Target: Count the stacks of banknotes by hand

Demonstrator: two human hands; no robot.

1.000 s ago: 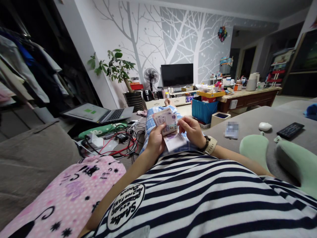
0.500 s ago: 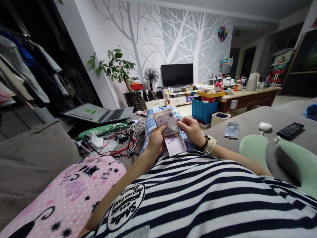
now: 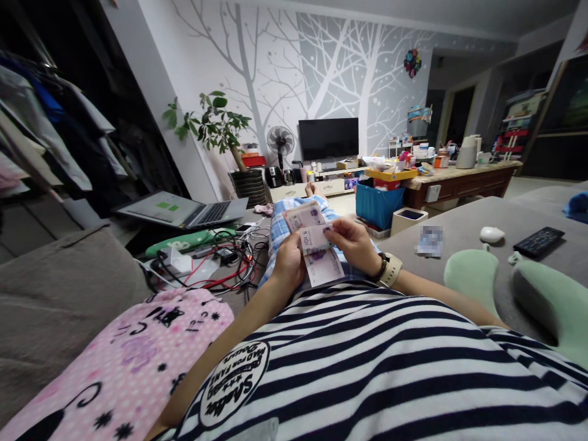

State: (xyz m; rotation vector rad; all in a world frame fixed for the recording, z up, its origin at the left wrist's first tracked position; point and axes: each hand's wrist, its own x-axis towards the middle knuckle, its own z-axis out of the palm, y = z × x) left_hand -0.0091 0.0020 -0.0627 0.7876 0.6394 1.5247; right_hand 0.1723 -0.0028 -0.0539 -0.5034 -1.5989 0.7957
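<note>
Head view looks down a striped shirt toward a living room. At far left, clothes (image 3: pixel 41 116) hang in shadow above a grey sofa arm (image 3: pixel 59 288), with a pink cat-print cushion (image 3: pixel 133 355) lying against it. Beyond sit an open laptop (image 3: pixel 184 211) and a tangle of red and black cables (image 3: pixel 220 266), with a potted plant (image 3: pixel 215 128) and a standing fan (image 3: pixel 281 142) by the tree-patterned wall (image 3: pixel 285 67).

At centre, over the lap, the left hand (image 3: pixel 288 260) is curled around a stack of banknotes (image 3: pixel 305 220), thumb pressed on its face. The right hand (image 3: pixel 356 245) pinches one note between thumb and forefinger and folds it down off the stack; another banknote (image 3: pixel 324 269) hangs below, just above the shirt.

Behind are a dark television (image 3: pixel 328 138) and a blue bin (image 3: pixel 379 203). Rightward, a long wooden counter (image 3: pixel 463 177) carries clutter, and the grey sofa seat (image 3: pixel 463 229) holds a white mouse (image 3: pixel 491 234), a black remote (image 3: pixel 538 241) and a green neck pillow (image 3: pixel 514 282).
</note>
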